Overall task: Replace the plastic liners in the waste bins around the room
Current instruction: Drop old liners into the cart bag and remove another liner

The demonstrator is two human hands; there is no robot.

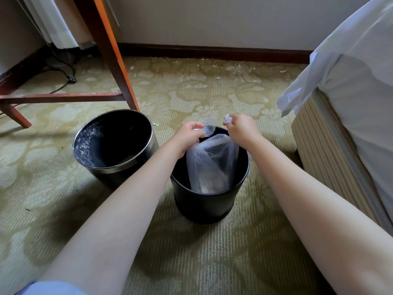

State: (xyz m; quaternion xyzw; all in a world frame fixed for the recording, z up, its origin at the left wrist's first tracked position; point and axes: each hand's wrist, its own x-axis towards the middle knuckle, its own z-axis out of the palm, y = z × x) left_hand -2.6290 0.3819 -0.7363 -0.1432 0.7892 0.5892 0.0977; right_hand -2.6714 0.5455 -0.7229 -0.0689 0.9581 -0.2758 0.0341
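Both the left hand [189,135] and the right hand [241,126] pinch the mouth of the clear plastic liner [212,162] hanging below them into the plain black round bin [204,201], so the mouth should be spread evenly over the rim.

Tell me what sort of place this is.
Probably a hotel guest room: a bed with white sheets over a striped base, patterned carpet, and a steel-rimmed bin and plain black bin on the floor.

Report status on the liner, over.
Left hand, right hand pinch clear liner at top. Liner hangs in black bin, not spread over rim. Second bin beside, unlined.
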